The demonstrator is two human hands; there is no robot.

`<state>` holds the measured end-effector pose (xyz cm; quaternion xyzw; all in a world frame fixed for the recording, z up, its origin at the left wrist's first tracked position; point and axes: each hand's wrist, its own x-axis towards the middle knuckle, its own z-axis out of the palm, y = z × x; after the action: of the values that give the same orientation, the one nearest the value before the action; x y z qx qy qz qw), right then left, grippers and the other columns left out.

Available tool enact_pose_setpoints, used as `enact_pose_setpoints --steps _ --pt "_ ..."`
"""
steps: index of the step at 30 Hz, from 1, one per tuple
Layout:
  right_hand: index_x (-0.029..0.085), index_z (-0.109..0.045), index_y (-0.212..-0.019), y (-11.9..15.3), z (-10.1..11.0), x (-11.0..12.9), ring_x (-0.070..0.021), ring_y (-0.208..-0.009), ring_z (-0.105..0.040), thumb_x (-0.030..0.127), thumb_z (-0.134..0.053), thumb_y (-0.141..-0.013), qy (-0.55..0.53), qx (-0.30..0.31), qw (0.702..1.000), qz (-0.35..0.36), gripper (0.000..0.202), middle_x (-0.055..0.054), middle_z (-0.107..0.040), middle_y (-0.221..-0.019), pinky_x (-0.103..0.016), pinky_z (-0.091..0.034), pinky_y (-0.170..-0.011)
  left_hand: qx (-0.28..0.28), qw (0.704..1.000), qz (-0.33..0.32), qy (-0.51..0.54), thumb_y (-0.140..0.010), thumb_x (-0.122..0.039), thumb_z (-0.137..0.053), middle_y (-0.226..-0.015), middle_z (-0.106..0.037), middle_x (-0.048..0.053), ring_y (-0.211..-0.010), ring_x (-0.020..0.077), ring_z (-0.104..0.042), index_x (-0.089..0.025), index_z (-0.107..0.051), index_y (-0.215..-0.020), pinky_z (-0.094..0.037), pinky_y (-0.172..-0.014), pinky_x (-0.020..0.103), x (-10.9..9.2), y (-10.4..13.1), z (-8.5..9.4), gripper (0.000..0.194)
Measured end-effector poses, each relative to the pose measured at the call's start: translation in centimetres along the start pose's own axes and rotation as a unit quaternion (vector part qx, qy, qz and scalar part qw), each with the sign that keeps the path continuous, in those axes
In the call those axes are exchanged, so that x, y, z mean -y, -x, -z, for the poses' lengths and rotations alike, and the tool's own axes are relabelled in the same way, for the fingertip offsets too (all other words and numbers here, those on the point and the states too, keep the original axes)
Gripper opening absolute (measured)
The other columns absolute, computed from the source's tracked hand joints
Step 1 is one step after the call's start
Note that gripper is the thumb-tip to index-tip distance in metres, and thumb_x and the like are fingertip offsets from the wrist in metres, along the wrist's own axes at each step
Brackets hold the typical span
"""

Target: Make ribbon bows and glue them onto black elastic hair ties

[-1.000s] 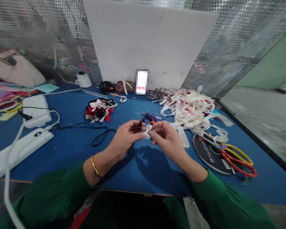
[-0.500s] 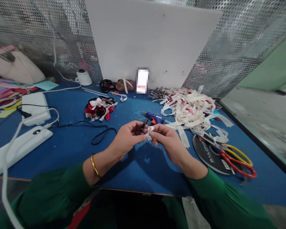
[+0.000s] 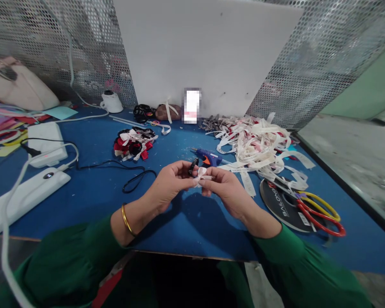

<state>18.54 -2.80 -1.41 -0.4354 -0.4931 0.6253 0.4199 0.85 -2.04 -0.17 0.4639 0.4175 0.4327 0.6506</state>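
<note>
Fingers of the left hand and right hand pinch a small, pale, looped ribbon bow between them, above the smooth blue tabletop. A glossy black piece, its full shape hidden, sits against the left fingers. Both forearms angle inward, the hands nearly meeting, nearer the person than the plastic glue gun.

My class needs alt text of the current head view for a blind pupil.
A person's left hand and right hand pinch a small pale bow above a blue table, the left hand also holding a black item. A blue glue gun lies beyond; to the right are heaped ribbons, and scissors across a black reel.
</note>
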Motion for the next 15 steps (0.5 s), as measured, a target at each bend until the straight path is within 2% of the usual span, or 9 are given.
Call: enact_pose_setpoints --steps 8,11,15 --pt "0.018 -0.067 -0.078 0.14 -0.15 0.54 -0.0084 -0.054 -0.053 0.037 -0.085 -0.067 -0.015 -0.015 1.0 0.007 0.028 0.003 -0.063 -0.067 -0.025 -0.045 -0.057 0.0 1.0 0.01 0.0 -0.063 -0.015 -0.082 -0.089 -0.07 0.002 -0.075 0.0113 -0.06 -0.015 -0.071 -0.095 -0.045 -0.066 0.023 -0.09 0.06 0.05 0.034" --pt "0.018 -0.068 -0.08 0.15 -0.28 0.33 -0.0089 -0.056 -0.054 0.039 -0.084 -0.07 -0.022 -0.016 1.0 0.015 0.028 0.003 -0.063 -0.067 -0.025 -0.044 -0.058 -0.006 1.0 -0.004 0.006 -0.061 -0.015 -0.084 -0.091 -0.07 0.002 -0.079 0.012 -0.061 -0.015 -0.071 -0.094 -0.048 -0.073 0.024 -0.16 0.09 -0.06 0.035" --pt "0.018 -0.068 -0.078 0.1 -0.41 0.01 -0.0093 -0.056 -0.054 0.042 -0.08 -0.075 -0.012 -0.05 0.998 0.041 0.027 0.002 -0.063 -0.063 -0.025 -0.043 -0.057 -0.002 1.0 -0.022 -0.006 -0.061 -0.016 -0.085 -0.091 -0.069 0.002 -0.082 0.0122 -0.062 -0.014 -0.07 -0.093 -0.049 -0.078 0.025 -0.03 0.08 -0.11 0.035"
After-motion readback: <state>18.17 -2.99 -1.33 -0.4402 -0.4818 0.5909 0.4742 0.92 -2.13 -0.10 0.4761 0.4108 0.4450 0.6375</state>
